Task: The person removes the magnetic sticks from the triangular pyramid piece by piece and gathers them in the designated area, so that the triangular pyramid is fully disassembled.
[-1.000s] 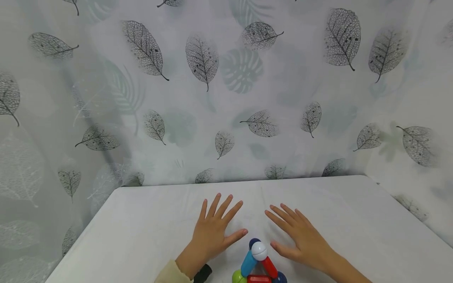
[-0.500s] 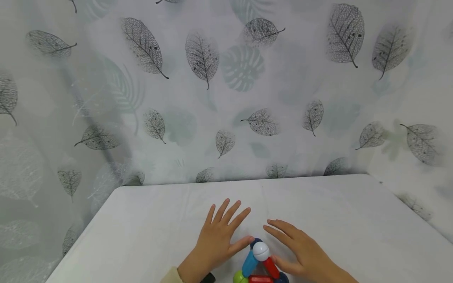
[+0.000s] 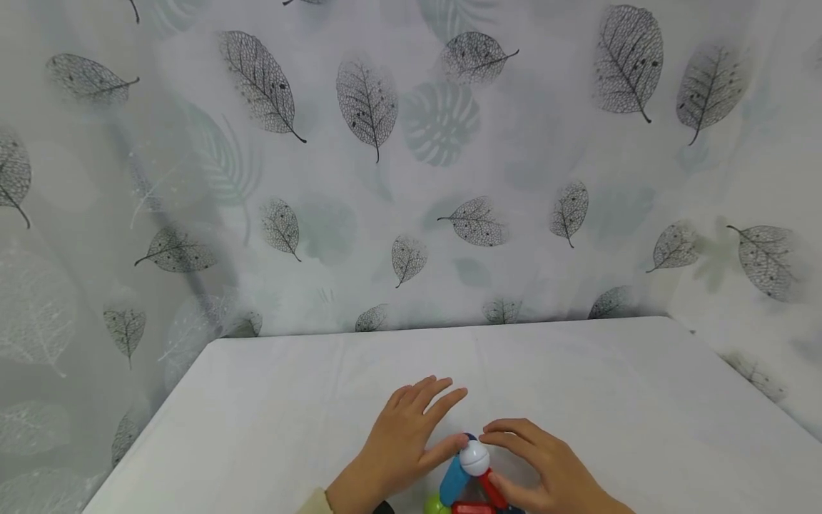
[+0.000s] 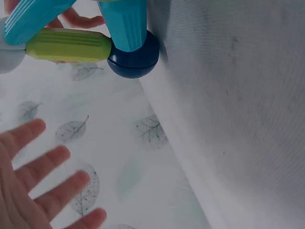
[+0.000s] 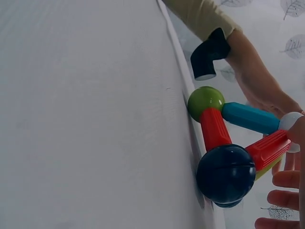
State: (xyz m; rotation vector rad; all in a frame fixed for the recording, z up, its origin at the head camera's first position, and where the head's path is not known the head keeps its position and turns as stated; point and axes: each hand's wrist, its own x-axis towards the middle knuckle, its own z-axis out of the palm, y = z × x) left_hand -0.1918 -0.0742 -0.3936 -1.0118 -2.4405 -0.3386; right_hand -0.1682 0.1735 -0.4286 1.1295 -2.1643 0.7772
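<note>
Grey-white cloth, the backdrop, fills the far side with dark leaf prints scattered over it. Before it spreads the white desk. On the near left, the left forearm comes out of a cream sleeve. The left hand has its fingers fanned and its grip slack, the thumb tip at the top of a ball-and-rod frame. To the right, the right hand arches loosely, fingers gently bent beside that top, its thumb overlapping a rod (contact, for either thumb, I cannot tell).

The frame stands on the desk at the near middle, between the hands. Near the sleeve's cuff is a dark elbow-shaped piece. Among the rods, a blue rod slopes from the green ball, near left, up to the white ball on top; a lime rod joins the white ball to the far dark blue ball. One red rod links the green ball and the near-right navy ball.
</note>
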